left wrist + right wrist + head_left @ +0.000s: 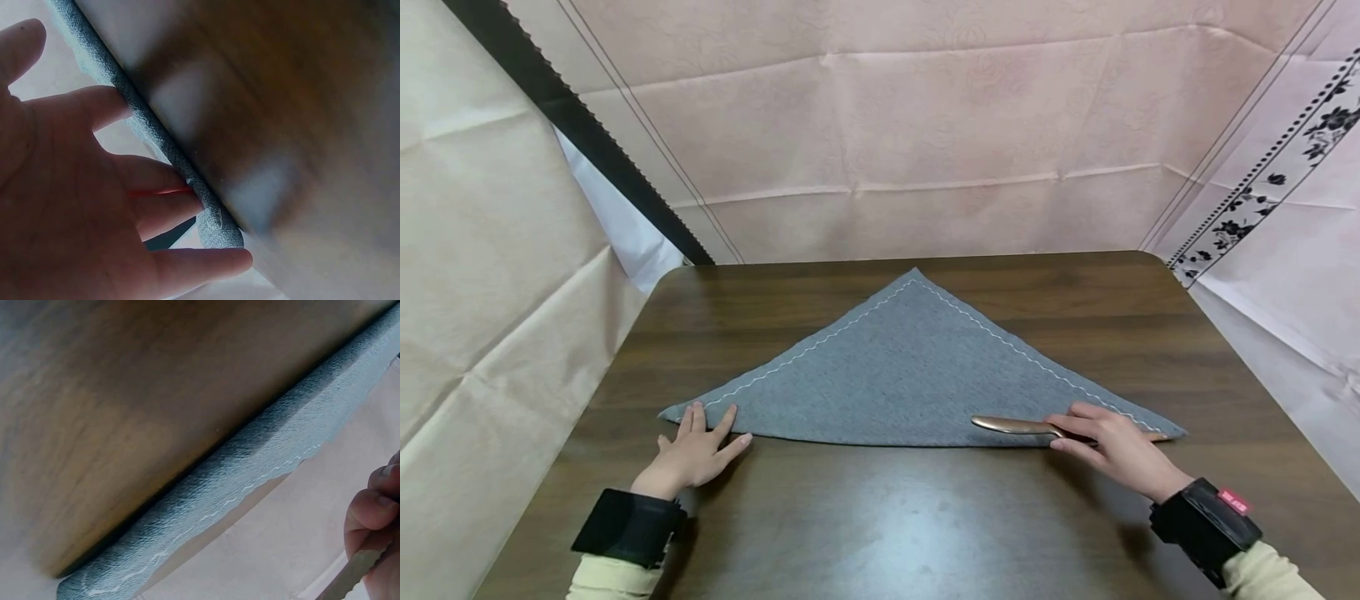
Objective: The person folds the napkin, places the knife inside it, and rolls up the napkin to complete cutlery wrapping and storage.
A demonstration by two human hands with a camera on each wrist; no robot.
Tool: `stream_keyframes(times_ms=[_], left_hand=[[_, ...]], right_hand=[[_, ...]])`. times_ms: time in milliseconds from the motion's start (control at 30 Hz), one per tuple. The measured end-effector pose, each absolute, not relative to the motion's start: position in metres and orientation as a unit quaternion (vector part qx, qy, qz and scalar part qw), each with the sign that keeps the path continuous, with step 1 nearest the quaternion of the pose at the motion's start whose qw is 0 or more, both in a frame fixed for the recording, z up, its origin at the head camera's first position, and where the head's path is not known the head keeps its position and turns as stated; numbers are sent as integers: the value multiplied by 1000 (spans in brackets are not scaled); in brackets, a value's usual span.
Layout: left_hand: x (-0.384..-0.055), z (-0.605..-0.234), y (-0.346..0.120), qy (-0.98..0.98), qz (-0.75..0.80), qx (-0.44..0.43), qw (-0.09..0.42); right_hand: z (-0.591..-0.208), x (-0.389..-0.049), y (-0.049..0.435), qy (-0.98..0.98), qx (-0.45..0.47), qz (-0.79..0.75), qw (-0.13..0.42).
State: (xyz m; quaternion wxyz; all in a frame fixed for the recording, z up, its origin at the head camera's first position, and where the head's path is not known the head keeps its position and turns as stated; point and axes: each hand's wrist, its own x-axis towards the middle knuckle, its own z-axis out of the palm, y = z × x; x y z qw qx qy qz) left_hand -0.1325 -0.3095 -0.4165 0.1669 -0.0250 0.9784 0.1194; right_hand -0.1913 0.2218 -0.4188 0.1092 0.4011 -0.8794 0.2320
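head view bright, mostly sharp | glare on table (820, 533), lower centre | soft shadows lower left, lower right | wrist views dimmer, table blurred, left fingers (100, 107) clearer

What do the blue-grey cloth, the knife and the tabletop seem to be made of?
Cloth: matte woven fabric, perhaps cotton or linen; its coarse texture shows in the wrist views.
Knife: probably metal, coppery and polished, since its handle catches highlights.
Tabletop: wood or wood-look laminate with a satin finish; brown grain bands and soft glare show.

I couldn't see the middle of the knife (1011, 426) inside the right hand (1116, 454); its wrist view cropped the blade (354, 575).
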Motion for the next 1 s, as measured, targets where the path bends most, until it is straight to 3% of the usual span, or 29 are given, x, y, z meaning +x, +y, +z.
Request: stream_keyframes(times_ms=[1000], left_hand=[[-132, -419, -310, 979, 123, -24, 160]], right_hand=[[-420, -206, 185, -860, 437, 245, 101]])
